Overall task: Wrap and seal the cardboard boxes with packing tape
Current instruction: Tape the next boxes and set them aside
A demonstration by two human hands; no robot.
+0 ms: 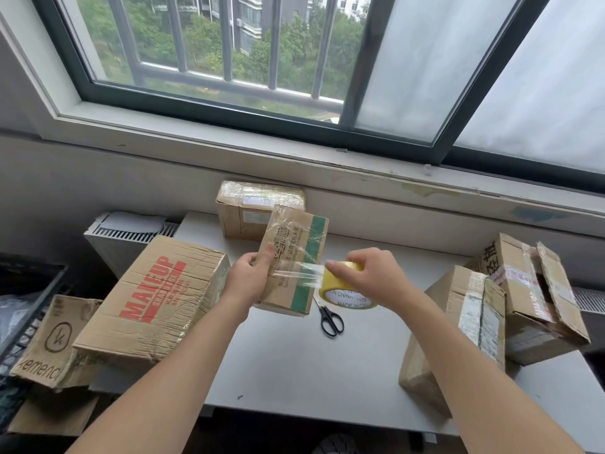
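1. Two bare forearms (183,371) reach over a grey table (294,371).
2. Left hand (250,276) grips a small green-striped cardboard box (294,244) by its near edge, tilted, mid-table.
3. Right hand (370,273) clasps a yellow packing tape roll (340,285); a clear strip (299,273) stretches from it to the box.
4. Box looks light, stiff and tape-slick, so hold it by its edges.
5. Strip seems thin and clingy, so keep it taut.
6. Scissors (330,317) lie just beside the box.
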